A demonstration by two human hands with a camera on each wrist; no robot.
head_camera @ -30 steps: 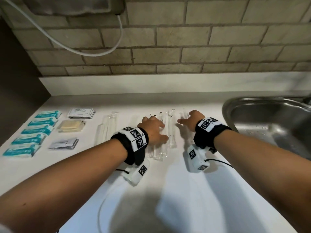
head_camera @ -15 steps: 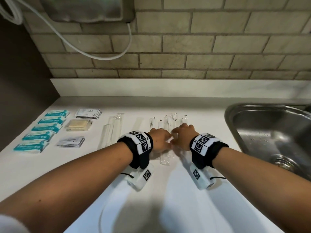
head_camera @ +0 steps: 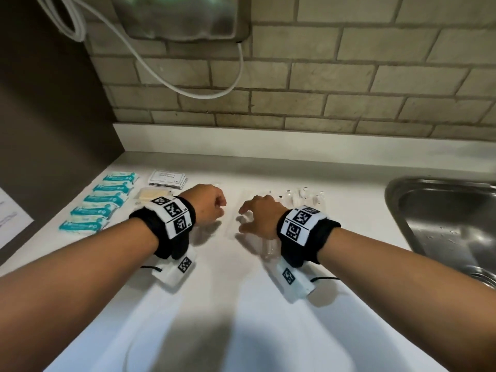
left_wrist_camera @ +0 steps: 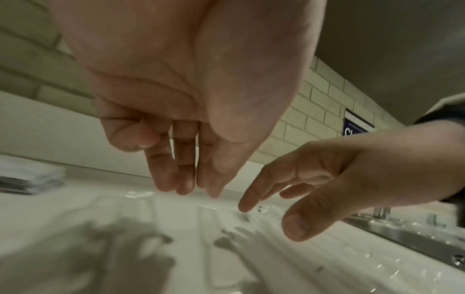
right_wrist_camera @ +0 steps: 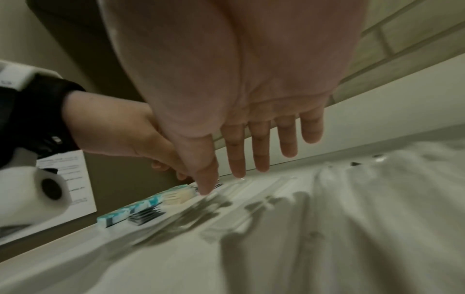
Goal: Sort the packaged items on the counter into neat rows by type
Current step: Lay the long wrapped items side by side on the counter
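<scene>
Long clear packets (head_camera: 233,227) lie side by side mid-counter, with more clear packets (head_camera: 304,198) behind my right wrist. My left hand (head_camera: 212,208) hovers just above them, fingers (left_wrist_camera: 185,185) hanging relaxed and holding nothing. My right hand (head_camera: 253,218) is a little to its right, fingers (right_wrist_camera: 261,159) straight and spread above the clear packets (right_wrist_camera: 266,185), also empty. A column of teal packets (head_camera: 103,201), a white sachet stack (head_camera: 167,178) and a yellowish packet (head_camera: 150,195) sit at the left. The right wrist view is blurred.
A steel sink (head_camera: 397,189) opens at the right of the white counter (head_camera: 241,304). A dark wall panel (head_camera: 53,116) closes the left side. The brick wall (head_camera: 322,103) carries a metal dispenser (head_camera: 182,17) with a white hose. A dark sachet stack (right_wrist_camera: 146,215) lies near the teal packets.
Both hands have shifted left and come apart; half a second ago they were close together over the clear packets. The head view has tilted up.
</scene>
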